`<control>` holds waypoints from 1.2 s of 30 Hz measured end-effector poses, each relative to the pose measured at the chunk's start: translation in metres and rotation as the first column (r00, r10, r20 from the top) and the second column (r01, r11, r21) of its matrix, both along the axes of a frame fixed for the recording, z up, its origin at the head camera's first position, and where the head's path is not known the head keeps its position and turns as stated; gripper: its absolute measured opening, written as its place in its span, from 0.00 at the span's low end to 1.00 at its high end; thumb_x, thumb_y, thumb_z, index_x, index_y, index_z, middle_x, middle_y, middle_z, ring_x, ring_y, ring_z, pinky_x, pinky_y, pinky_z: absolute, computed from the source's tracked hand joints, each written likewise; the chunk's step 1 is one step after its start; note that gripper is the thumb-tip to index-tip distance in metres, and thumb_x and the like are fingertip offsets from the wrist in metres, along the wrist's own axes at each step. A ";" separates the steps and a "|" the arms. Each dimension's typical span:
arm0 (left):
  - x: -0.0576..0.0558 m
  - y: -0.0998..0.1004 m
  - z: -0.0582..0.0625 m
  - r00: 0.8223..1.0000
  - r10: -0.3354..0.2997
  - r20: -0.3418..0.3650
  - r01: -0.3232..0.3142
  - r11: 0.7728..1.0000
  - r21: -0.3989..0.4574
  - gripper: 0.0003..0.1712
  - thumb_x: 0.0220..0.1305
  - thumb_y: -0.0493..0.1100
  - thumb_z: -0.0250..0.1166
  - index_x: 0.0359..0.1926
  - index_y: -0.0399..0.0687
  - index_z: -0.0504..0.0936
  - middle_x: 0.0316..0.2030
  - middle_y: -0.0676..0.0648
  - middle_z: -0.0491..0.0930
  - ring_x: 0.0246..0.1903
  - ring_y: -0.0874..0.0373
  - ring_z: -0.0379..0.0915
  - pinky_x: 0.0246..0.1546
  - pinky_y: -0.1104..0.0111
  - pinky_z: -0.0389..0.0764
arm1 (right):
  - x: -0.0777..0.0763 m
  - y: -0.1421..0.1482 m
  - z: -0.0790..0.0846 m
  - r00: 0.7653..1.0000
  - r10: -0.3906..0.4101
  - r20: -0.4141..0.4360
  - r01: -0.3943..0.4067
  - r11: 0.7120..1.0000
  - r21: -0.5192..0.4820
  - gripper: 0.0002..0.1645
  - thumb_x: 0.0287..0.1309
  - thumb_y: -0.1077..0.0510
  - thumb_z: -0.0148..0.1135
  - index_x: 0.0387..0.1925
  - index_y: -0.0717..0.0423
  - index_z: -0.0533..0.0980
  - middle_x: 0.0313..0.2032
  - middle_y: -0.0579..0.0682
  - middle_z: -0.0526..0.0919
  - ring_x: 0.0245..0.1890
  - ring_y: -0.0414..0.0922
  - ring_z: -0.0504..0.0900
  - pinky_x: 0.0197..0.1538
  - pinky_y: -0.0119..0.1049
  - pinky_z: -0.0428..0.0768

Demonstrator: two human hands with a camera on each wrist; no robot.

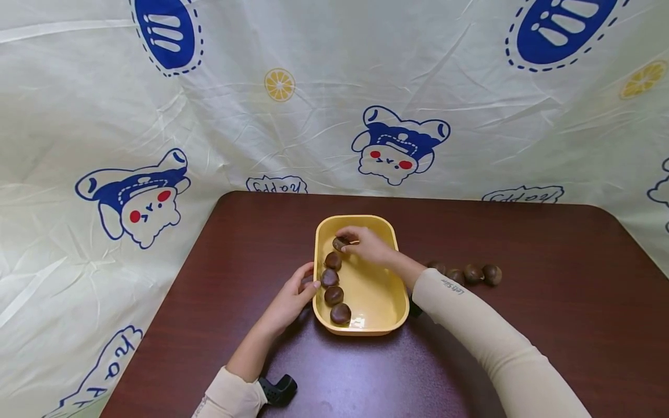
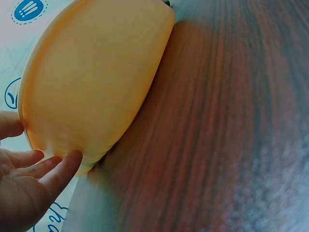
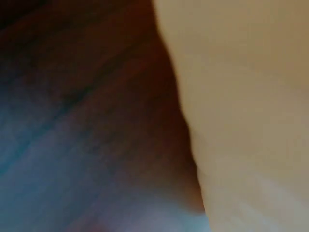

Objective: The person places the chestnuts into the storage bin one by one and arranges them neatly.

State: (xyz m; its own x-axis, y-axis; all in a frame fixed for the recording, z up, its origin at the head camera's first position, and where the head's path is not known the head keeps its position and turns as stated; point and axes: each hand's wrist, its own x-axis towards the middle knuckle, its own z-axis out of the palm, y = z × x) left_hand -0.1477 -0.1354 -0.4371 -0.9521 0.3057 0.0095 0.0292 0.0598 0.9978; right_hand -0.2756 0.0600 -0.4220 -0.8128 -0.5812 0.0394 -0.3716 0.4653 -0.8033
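Observation:
A yellow plastic tray [image 1: 373, 302] stands on the table, with several brown chestnuts [image 1: 334, 295] in a column along its left side. Near the tray's far left corner, my right hand [image 1: 368, 245] pinches a chestnut [image 1: 340, 244] between thumb and fingertips. My left hand [image 1: 290, 296] holds the tray's left side, thumb at the rim and fingers against the outer wall. The left wrist view shows these fingers [image 2: 60, 171] on the tray wall [image 2: 101, 72]. In the right wrist view, a blurred pale yellow surface fills the right side and the right hand is not seen.
More chestnuts [image 1: 473, 273] lie in a row on the brown table [image 1: 564, 313], right of the tray, partly hidden by my right sleeve [image 1: 470, 325]. A white printed sheet [image 1: 313, 133] hangs behind the table. A black wrist device [image 1: 279, 390] is at my left wrist.

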 end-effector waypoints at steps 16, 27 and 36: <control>0.000 0.001 -0.001 1.000 -0.007 0.006 0.006 1.000 0.025 0.28 0.67 0.34 0.48 0.64 0.33 0.51 0.60 0.33 0.57 0.55 0.41 0.61 0.50 0.55 0.69 | 0.004 -0.003 -0.003 1.000 -0.007 0.030 0.008 0.999 -0.032 0.15 0.56 0.72 0.53 0.47 0.72 0.72 0.45 0.62 0.77 0.48 0.53 0.74 0.51 0.39 0.72; 0.000 0.002 0.000 1.000 0.000 0.000 0.000 1.000 0.015 0.27 0.66 0.34 0.48 0.64 0.32 0.52 0.60 0.32 0.57 0.56 0.39 0.61 0.51 0.54 0.68 | 0.004 0.000 -0.004 0.997 -0.012 0.070 0.021 0.992 -0.121 0.15 0.55 0.74 0.52 0.46 0.74 0.71 0.44 0.65 0.76 0.48 0.56 0.74 0.51 0.41 0.72; 0.000 0.003 0.000 1.000 0.002 -0.004 -0.002 1.000 0.023 0.27 0.66 0.33 0.48 0.63 0.32 0.52 0.60 0.32 0.57 0.55 0.40 0.61 0.50 0.54 0.69 | 0.009 0.013 0.011 0.996 0.008 0.084 0.009 0.981 -0.196 0.17 0.57 0.71 0.53 0.48 0.76 0.69 0.47 0.68 0.73 0.50 0.59 0.72 0.51 0.41 0.72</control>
